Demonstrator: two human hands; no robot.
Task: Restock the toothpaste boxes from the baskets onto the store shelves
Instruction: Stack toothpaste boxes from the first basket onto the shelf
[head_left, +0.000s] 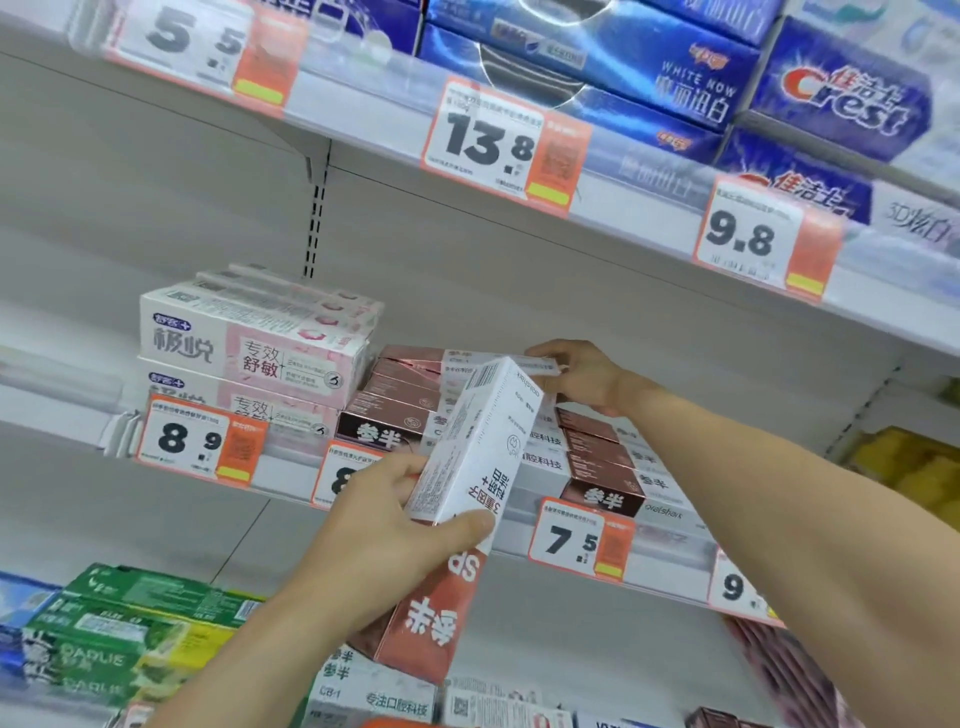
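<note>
My left hand (387, 512) grips a white and rose-gold toothpaste box (467, 467), held upright and tilted in front of the middle shelf (291, 470). My right hand (579, 376) reaches over the stack of matching rose-gold and white boxes (597, 457) on that shelf, with its fingers on a white box at the top of the stack. Whether the fingers grip that box is unclear. No basket is in view.
Pink and white boxes (249, 343) are stacked left of the rose-gold stack. Blue boxes (649, 67) fill the upper shelf, above orange price tags (498, 140). Green boxes (130, 629) lie on the lower shelf at left. More white boxes (374, 696) sit below.
</note>
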